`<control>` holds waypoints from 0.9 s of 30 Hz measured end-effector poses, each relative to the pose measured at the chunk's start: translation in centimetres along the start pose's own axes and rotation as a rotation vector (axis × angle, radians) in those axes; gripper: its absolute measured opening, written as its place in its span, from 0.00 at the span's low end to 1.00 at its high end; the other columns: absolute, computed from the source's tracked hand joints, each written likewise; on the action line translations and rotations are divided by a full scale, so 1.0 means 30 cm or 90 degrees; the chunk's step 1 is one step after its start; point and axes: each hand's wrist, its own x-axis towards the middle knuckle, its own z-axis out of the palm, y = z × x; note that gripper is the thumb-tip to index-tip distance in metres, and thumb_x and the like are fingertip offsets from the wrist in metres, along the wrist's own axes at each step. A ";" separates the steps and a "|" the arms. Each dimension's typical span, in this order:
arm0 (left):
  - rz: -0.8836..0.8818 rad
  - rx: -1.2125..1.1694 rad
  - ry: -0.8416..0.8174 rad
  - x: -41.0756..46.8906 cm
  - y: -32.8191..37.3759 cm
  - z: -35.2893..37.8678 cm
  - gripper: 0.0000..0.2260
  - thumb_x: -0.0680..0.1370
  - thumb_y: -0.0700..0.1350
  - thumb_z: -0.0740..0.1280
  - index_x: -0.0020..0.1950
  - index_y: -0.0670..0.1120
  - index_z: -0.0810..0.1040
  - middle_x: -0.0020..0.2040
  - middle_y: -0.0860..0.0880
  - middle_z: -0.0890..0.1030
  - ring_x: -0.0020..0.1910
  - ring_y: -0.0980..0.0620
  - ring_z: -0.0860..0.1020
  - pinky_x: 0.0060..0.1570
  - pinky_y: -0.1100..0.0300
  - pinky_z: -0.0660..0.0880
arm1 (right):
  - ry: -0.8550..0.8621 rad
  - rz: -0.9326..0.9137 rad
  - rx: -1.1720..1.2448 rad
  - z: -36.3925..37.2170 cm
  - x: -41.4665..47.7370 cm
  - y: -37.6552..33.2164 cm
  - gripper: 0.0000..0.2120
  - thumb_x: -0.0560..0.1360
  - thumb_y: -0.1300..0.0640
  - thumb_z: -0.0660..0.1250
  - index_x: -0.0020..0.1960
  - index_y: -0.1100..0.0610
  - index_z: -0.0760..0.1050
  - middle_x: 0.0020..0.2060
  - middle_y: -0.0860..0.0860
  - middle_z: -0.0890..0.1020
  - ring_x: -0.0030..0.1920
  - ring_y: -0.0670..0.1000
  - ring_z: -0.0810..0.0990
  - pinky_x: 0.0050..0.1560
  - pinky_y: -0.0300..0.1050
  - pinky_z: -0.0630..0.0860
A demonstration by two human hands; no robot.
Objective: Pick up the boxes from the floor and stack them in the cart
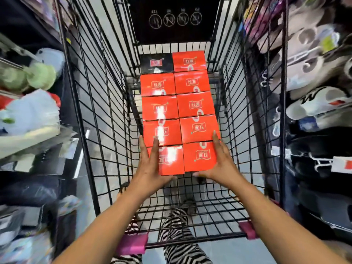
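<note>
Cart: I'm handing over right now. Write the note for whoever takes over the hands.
Left hand: open, fingers straight, flat against the near-left box.
Right hand: open, fingers straight along the outer side of the near-right box.
Boxes: ten show from above in the cart, in two rows of five. Nine are red, and the black box sits far left.
Done: the ten boxes are in the cart, the two nearest under the hands.
Left: no boxes on the floor are in view, so look down and check. The near end of the cart has room.
</note>
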 end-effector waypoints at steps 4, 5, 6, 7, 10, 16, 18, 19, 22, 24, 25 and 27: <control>-0.047 -0.041 0.019 -0.005 0.006 0.000 0.62 0.56 0.62 0.78 0.74 0.64 0.34 0.77 0.49 0.32 0.75 0.53 0.49 0.69 0.59 0.56 | 0.020 0.018 0.027 0.005 0.003 -0.020 0.71 0.46 0.34 0.79 0.70 0.29 0.29 0.76 0.54 0.54 0.75 0.51 0.56 0.73 0.48 0.59; -0.050 -0.043 0.029 -0.006 0.006 0.000 0.62 0.56 0.64 0.77 0.75 0.64 0.34 0.77 0.50 0.33 0.76 0.52 0.48 0.70 0.58 0.55 | 0.021 0.018 0.025 0.003 0.004 -0.022 0.72 0.47 0.36 0.81 0.70 0.29 0.28 0.76 0.53 0.54 0.75 0.51 0.56 0.72 0.48 0.59; -0.046 -0.044 0.040 -0.007 0.007 0.000 0.62 0.56 0.64 0.77 0.75 0.64 0.35 0.77 0.52 0.35 0.77 0.51 0.49 0.70 0.57 0.55 | 0.020 0.018 0.019 -0.001 0.005 -0.021 0.72 0.48 0.38 0.82 0.70 0.30 0.28 0.75 0.53 0.55 0.75 0.51 0.57 0.71 0.45 0.59; -0.037 -0.043 0.049 -0.011 0.007 0.001 0.61 0.57 0.63 0.78 0.76 0.63 0.37 0.77 0.56 0.35 0.77 0.51 0.50 0.71 0.57 0.55 | 0.016 0.018 0.012 -0.005 0.005 -0.021 0.73 0.49 0.39 0.82 0.71 0.31 0.27 0.75 0.54 0.55 0.74 0.51 0.58 0.69 0.43 0.59; -0.015 -0.021 0.056 -0.020 0.015 0.001 0.58 0.62 0.59 0.78 0.76 0.63 0.38 0.72 0.66 0.33 0.74 0.54 0.53 0.71 0.55 0.56 | 0.004 0.017 -0.010 -0.014 0.006 -0.027 0.73 0.50 0.40 0.82 0.74 0.40 0.28 0.76 0.54 0.54 0.74 0.51 0.59 0.67 0.42 0.59; -0.035 0.048 0.012 -0.021 0.032 0.002 0.55 0.66 0.61 0.75 0.75 0.62 0.33 0.76 0.46 0.32 0.77 0.42 0.47 0.71 0.52 0.54 | -0.009 0.016 -0.041 -0.023 0.001 -0.057 0.72 0.49 0.32 0.75 0.76 0.44 0.30 0.76 0.56 0.51 0.76 0.55 0.56 0.73 0.56 0.61; -0.061 0.065 -0.002 -0.016 0.045 -0.011 0.57 0.65 0.63 0.75 0.74 0.62 0.32 0.76 0.46 0.32 0.77 0.43 0.47 0.72 0.52 0.52 | -0.021 0.029 -0.080 -0.036 0.002 -0.070 0.72 0.50 0.30 0.74 0.74 0.44 0.27 0.76 0.57 0.51 0.76 0.58 0.56 0.73 0.58 0.61; -0.074 0.091 -0.011 -0.012 0.055 -0.017 0.57 0.64 0.64 0.74 0.75 0.60 0.33 0.77 0.44 0.33 0.77 0.43 0.46 0.73 0.50 0.50 | -0.024 0.034 -0.122 -0.044 0.000 -0.074 0.71 0.52 0.30 0.74 0.74 0.44 0.25 0.76 0.58 0.50 0.75 0.59 0.56 0.73 0.59 0.60; -0.109 0.180 -0.032 0.004 0.122 -0.038 0.55 0.65 0.64 0.74 0.78 0.52 0.41 0.76 0.36 0.38 0.76 0.36 0.44 0.74 0.41 0.49 | -0.001 0.031 -0.245 -0.072 -0.036 -0.107 0.65 0.60 0.28 0.70 0.75 0.49 0.27 0.77 0.60 0.47 0.76 0.62 0.53 0.73 0.59 0.55; -0.075 0.195 -0.021 0.014 0.210 -0.051 0.50 0.68 0.64 0.71 0.78 0.47 0.47 0.76 0.34 0.43 0.76 0.35 0.46 0.73 0.40 0.50 | 0.069 0.013 -0.242 -0.105 -0.106 -0.156 0.60 0.62 0.25 0.62 0.78 0.53 0.35 0.77 0.60 0.49 0.75 0.61 0.53 0.73 0.57 0.54; -0.043 0.178 -0.009 0.014 0.269 -0.056 0.47 0.70 0.64 0.68 0.78 0.45 0.49 0.76 0.33 0.46 0.76 0.36 0.46 0.74 0.42 0.49 | 0.120 -0.005 -0.221 -0.125 -0.154 -0.183 0.57 0.63 0.24 0.57 0.79 0.54 0.41 0.76 0.60 0.52 0.75 0.60 0.55 0.73 0.55 0.55; 0.026 0.117 0.010 0.005 0.408 -0.063 0.42 0.71 0.64 0.60 0.78 0.45 0.52 0.77 0.33 0.48 0.77 0.39 0.46 0.75 0.47 0.46 | 0.210 -0.049 -0.151 -0.159 -0.276 -0.233 0.52 0.65 0.25 0.56 0.78 0.55 0.50 0.75 0.60 0.57 0.74 0.59 0.58 0.72 0.53 0.56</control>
